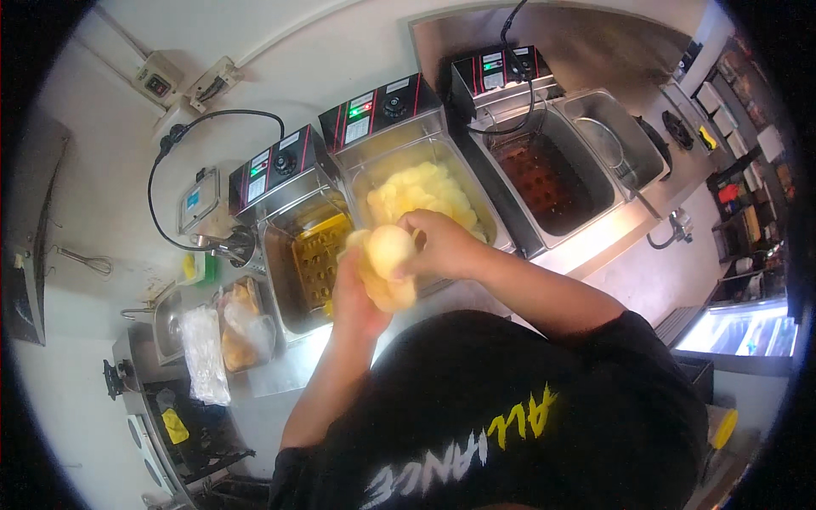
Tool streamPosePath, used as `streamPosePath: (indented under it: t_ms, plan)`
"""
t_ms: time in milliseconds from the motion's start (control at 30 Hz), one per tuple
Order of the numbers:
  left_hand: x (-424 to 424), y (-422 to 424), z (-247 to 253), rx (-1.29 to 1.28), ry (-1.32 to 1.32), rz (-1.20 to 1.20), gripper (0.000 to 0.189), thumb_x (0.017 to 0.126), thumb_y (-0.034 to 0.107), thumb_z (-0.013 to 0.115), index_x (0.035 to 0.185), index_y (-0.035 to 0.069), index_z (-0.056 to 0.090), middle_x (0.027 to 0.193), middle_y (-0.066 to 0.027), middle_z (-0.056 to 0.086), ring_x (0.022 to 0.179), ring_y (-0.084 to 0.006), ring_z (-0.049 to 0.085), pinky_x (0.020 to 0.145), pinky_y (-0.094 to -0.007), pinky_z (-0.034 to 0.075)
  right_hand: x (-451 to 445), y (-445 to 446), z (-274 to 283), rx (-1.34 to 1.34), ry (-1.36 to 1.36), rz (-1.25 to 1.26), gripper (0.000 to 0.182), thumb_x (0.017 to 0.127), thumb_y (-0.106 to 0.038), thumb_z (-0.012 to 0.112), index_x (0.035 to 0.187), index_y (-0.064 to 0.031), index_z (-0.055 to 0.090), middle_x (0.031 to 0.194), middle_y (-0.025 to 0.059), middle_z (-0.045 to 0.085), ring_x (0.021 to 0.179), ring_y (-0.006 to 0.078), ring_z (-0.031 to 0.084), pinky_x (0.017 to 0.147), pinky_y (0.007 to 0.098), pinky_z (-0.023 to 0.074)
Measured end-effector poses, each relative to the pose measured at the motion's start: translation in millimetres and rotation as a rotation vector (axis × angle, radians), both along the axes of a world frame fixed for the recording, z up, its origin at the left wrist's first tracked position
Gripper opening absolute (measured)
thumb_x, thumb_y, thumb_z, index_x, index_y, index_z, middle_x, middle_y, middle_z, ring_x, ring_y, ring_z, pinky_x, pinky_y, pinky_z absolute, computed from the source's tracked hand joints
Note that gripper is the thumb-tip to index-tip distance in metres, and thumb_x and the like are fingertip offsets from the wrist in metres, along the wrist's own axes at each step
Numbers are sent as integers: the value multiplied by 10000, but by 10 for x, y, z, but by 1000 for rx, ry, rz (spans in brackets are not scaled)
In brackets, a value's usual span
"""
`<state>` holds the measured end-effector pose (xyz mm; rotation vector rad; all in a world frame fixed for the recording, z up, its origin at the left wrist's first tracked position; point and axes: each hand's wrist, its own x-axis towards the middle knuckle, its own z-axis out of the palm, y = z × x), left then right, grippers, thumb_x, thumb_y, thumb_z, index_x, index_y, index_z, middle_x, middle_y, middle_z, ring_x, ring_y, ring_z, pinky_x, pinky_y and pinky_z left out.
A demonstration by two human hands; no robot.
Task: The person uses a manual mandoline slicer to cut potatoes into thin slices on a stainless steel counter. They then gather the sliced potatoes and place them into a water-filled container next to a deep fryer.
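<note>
My left hand [356,299] holds a bunch of thin, pale yellow potato slices [389,290] in front of my chest. With its fingers, my right hand [443,245] grips the slices from the other side, at a round one facing up. Just beyond my hands, a heap of similar slices [417,191] lies in the middle electric fryer [491,220]. Left of it, a second fryer [274,255] contains yellow oil over a perforated plate. Part of the heap is hidden behind my right hand.
On the right stands a fryer with dark oil [542,185], beside a steel basin [612,137] holding a wire strainer. To the left are a bagged tray of food [239,325], a plastic bag [204,354] and a small sink [167,325]. A black power cable [152,191] loops along the wall.
</note>
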<state>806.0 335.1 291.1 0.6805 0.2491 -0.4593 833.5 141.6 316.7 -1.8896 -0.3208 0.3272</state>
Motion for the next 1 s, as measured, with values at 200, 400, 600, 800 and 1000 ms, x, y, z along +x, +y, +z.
streamPosePath:
  t_ms: [200, 400, 600, 800, 1000]
  plan:
    - [45, 9, -104, 45, 7, 64, 447, 999, 344, 484, 1364, 85, 506, 1290, -127, 613, 1153, -294, 614, 967, -443, 517, 232, -113, -260, 313, 54, -200, 218, 832, -102, 782, 983, -38, 638, 821, 19, 647, 755, 111, 619, 660, 269, 506]
    - [122, -39, 70, 59, 11, 139, 441, 984, 230, 521, 1402, 106, 457, 1302, -137, 578, 1187, -318, 582, 1004, -490, 497, 449, -301, -232, 364, 159, -332, 281, 850, -77, 750, 1085, -31, 603, 908, 60, 660, 818, 144, 647, 718, 309, 554]
    - [272, -86, 90, 161, -70, 138, 467, 971, 191, 539, 1420, 112, 438, 1332, -142, 541, 1185, -314, 572, 1020, -481, 482, 504, -385, -588, -86, -333, -376, 340, 823, -95, 768, 1111, -29, 599, 1022, 78, 660, 962, 209, 642, 882, 350, 517]
    - [176, -44, 289, 85, -105, 68, 459, 989, 235, 491, 1424, 103, 425, 1331, -150, 540, 1180, -322, 568, 1010, -482, 479, 164, -511, -93, 34, -70, -199, 337, 815, -147, 796, 1076, -38, 613, 922, 58, 655, 846, 163, 634, 783, 308, 509]
    - [163, -172, 345, 179, -105, 110, 463, 1022, 237, 465, 1474, 177, 383, 1291, -142, 554, 1211, -334, 556, 1015, -483, 477, -98, -370, 3, 270, 291, 48, 334, 838, -208, 809, 1038, -40, 602, 845, 43, 651, 732, 127, 633, 612, 282, 519]
